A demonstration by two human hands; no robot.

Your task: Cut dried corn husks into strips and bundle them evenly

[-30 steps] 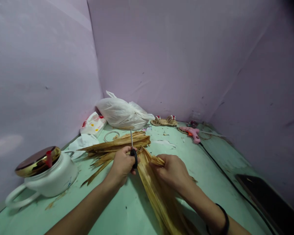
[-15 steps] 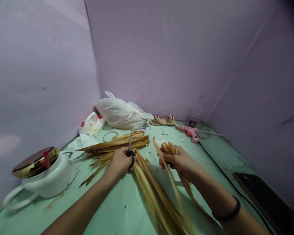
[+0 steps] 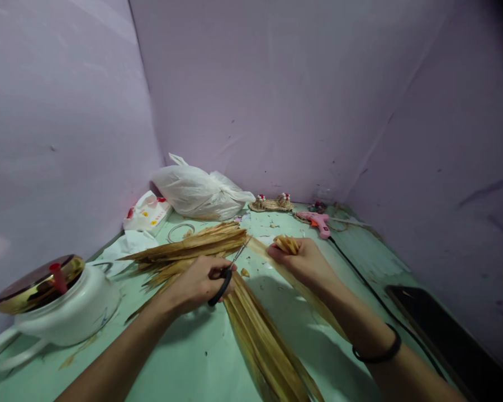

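My left hand [image 3: 199, 283] is closed on a pair of black-handled scissors [image 3: 223, 286], the fingers around the handle loops. The blades point up and to the right, their tips close to the end of a pale dried leaf strip [image 3: 257, 247]; whether they touch it I cannot tell. My right hand [image 3: 310, 265] grips a folded bundle of dried leaf strips [image 3: 286, 244], and the pale strip runs under that hand toward me. Long brown dried leaves [image 3: 262, 340] stretch between my forearms to the near edge. More of them lie in a pile [image 3: 188, 245] beyond my left hand.
A white pot [image 3: 77, 312] with a gold-rimmed lid [image 3: 37, 282] stands at left. Behind are a tissue pack [image 3: 148, 213], a white plastic bag [image 3: 199, 192] and a woven piece [image 3: 271, 205]. At right lie a pink glue gun [image 3: 316, 222], its cord and a dark phone-like slab [image 3: 436, 329].
The scissors have tilted rightward, their tips now near the pale strip's end. That end has swung from upright to pointing left, and the bundle's cut-looking ends now face me. The view has shifted slightly right.
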